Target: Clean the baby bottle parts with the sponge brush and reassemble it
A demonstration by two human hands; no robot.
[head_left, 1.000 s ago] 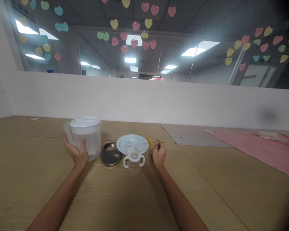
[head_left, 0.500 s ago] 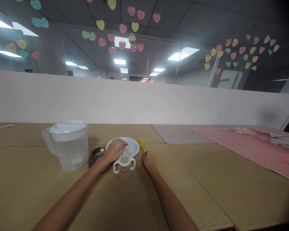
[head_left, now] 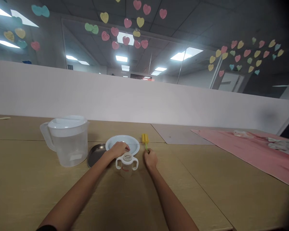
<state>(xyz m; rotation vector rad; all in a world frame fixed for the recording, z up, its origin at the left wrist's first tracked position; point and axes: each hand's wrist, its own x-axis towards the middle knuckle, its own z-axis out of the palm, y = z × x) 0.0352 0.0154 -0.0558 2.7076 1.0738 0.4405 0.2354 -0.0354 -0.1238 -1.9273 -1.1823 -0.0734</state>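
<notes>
A clear bottle with a white two-handled collar and an open neck stands upright on the table. Just behind its neck is my left hand, over the front of a white plate; its fingers are curled down, and what they hold, if anything, is hidden. To the right, my right hand grips the green handle of a brush with a yellow sponge head, which points away from me. A round metal dish lies left of the plate, partly behind my left forearm.
A lidded translucent pitcher with liquid stands at the left. On the right, a pink cloth bears crumpled plastic. A white wall runs behind the table.
My left hand's fingers have lowered and curled behind the bottle neck. The brush head now stands more upright above my right hand. The camera view has tilted slightly.
</notes>
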